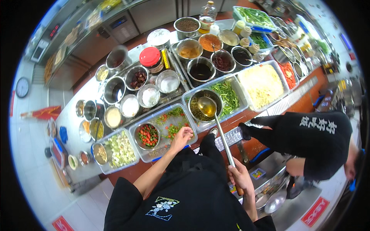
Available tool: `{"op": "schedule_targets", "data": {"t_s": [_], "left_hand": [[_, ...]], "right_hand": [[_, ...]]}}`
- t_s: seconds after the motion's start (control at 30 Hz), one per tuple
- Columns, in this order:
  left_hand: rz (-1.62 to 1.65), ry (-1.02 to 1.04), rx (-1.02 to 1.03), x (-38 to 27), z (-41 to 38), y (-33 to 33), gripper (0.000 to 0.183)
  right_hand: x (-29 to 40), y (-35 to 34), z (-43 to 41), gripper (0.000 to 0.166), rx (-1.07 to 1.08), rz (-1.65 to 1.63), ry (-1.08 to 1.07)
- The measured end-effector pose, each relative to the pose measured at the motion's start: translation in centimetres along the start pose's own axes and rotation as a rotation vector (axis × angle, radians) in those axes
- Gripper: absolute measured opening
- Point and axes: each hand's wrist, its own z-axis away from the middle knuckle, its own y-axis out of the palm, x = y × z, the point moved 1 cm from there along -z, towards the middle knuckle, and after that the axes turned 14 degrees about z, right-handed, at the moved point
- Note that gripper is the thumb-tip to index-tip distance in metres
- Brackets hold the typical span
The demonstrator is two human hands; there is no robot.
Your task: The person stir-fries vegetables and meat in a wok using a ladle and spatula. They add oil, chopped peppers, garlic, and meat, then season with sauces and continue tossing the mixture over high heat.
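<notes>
My right hand (240, 175) grips a long-handled steel ladle (224, 138) near its wooden end. Yellowish liquid (207, 107) lies in the ladle's bowl, which is over a round steel pot (197, 117) of chopped dark green stuff. That pot stands in a clear plastic bin beside cut green stalks (227, 95). Over the near right corner of another plastic bin (164, 146) is my left hand (182, 138), fingers curled; whether it pinches anything is hidden. This bin holds chopped red and green chillies (174, 128) and a steel bowl of cut chillies (147, 135).
To the left is a bin of chopped pale green vegetable (121, 150); to the right, one of yellowish shreds (261, 83). Steel pots of sauces (201, 70) and white powders (130, 106) stand behind, with a red-lidded jar (150, 57). A person in black (315, 141) bends at my right.
</notes>
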Motion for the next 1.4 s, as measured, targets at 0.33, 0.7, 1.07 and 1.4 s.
{"op": "schedule_targets", "data": {"t_s": [0.33,0.7,1.07,1.4], "left_hand": [[0.041,0.07,-0.302,2.4,1.9,5.7,0.018],[0.241,0.15,-0.565,5.7,6.8,7.6,0.019],[0.161,0.191,-0.601,6.4,8.0,5.3,0.019],[0.004,0.177,-0.184,3.2,2.9,9.7,0.024]], "right_hand": [[1.8,-10.5,-3.9,0.051,0.129,0.827,-0.072],[3.8,-15.8,-4.9,0.047,0.402,0.399,0.078],[2.4,-14.9,-4.8,0.031,0.361,0.139,0.114],[0.9,-20.6,-6.9,0.046,0.645,-0.815,0.272]]}}
